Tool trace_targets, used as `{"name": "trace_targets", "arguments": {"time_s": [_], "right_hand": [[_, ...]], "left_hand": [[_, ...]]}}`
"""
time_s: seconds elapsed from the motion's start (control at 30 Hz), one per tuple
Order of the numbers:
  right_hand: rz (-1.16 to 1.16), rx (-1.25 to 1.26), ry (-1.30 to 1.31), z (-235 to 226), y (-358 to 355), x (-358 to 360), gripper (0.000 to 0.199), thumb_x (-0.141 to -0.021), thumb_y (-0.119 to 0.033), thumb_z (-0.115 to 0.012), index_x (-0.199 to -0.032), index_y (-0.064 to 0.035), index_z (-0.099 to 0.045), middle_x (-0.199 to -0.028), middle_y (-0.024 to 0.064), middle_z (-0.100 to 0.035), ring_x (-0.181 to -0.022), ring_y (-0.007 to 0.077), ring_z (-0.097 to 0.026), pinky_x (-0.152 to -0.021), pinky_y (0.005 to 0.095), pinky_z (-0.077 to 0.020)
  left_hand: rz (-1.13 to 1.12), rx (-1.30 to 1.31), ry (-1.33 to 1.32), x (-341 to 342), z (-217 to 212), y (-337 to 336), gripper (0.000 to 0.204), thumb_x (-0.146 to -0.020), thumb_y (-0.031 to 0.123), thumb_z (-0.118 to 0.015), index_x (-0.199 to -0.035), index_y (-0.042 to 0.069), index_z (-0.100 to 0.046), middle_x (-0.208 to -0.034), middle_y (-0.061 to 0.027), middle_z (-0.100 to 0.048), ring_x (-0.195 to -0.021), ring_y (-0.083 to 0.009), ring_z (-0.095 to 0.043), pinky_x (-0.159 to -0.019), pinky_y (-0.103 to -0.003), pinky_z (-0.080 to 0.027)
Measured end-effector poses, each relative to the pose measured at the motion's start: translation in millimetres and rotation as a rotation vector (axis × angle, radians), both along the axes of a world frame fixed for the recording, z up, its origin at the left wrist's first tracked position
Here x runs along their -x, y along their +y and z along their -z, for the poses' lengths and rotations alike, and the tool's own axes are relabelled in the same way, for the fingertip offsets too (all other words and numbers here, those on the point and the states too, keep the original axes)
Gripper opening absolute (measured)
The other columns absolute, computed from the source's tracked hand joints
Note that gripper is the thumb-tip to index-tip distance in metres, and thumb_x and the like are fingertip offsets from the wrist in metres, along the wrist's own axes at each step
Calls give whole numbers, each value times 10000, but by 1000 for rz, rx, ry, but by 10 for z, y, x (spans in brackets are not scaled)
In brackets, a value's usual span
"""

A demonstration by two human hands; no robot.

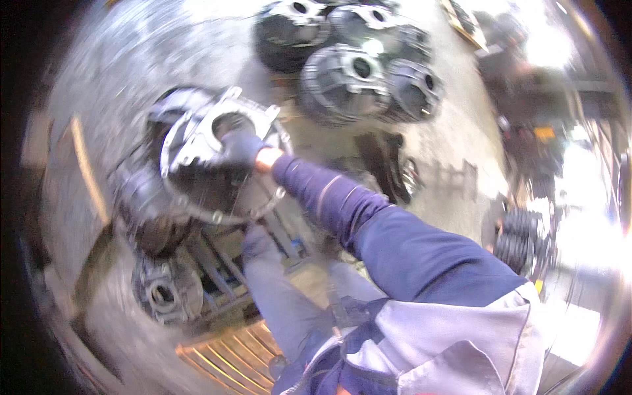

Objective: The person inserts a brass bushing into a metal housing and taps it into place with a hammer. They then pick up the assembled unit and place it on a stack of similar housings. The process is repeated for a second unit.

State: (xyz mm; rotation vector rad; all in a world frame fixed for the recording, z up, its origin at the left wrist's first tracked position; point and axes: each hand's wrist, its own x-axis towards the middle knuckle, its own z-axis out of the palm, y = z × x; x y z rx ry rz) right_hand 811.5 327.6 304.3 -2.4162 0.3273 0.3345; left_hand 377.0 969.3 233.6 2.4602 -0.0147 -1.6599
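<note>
1. The whole view is motion-blurred, so fine detail is hard to make out; only one gloved hand (238, 149) shows clearly, reaching out on a dark blue sleeve (329, 197), and which of the person's hands it is cannot be told.
2. That hand rests on the flange of a large grey metal housing (204, 158), fingers curled at the edge of its round central opening; whether they truly grip it is unclear.
3. Below the hand, the housing's dark lower body merges into a steel frame (217, 263), partly hidden by the person's grey trouser leg (276, 296).
4. Beyond the hand, four similar ribbed round castings (349, 82) stand clustered on the concrete floor (131, 59).
5. Below and left of the hand lies another smaller casting (164, 289), beside an orange grating (230, 359).
</note>
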Motion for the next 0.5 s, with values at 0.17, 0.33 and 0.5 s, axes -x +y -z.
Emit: {"name": "trace_targets", "arguments": {"time_s": [0.17,0.33,0.5], "right_hand": [[318,-261,-108,-240,-422,2023,809,-871,-738,-599,-1190,-6,-728,-1261,220,-694,-1149,373,-658,-1014,416,-469],[619,-148,-261,-139,-598,3974,583,-905,-571,-688,-1200,-69,-732,-1181,152,-728,-1074,307,-690,-978,385,-507],[658,132,-99,152,-608,5694,249,-954,-286,-688,-978,-52,-768,-824,95,-745,-649,215,-689,-547,353,-521]], "left_hand": [[207,29,-69,-456,525,-546,319,-935,344,-577,-982,80,-750,-973,-206,-731,-873,-419,-700,-794,-500,-562],[368,60,-126,-575,658,-630,318,-940,337,-577,-992,73,-747,-960,-210,-727,-863,-423,-697,-782,-504,-559],[536,56,-99,-198,86,401,317,-944,329,-576,-1001,66,-744,-948,-215,-724,-853,-427,-695,-770,-507,-557]]}}
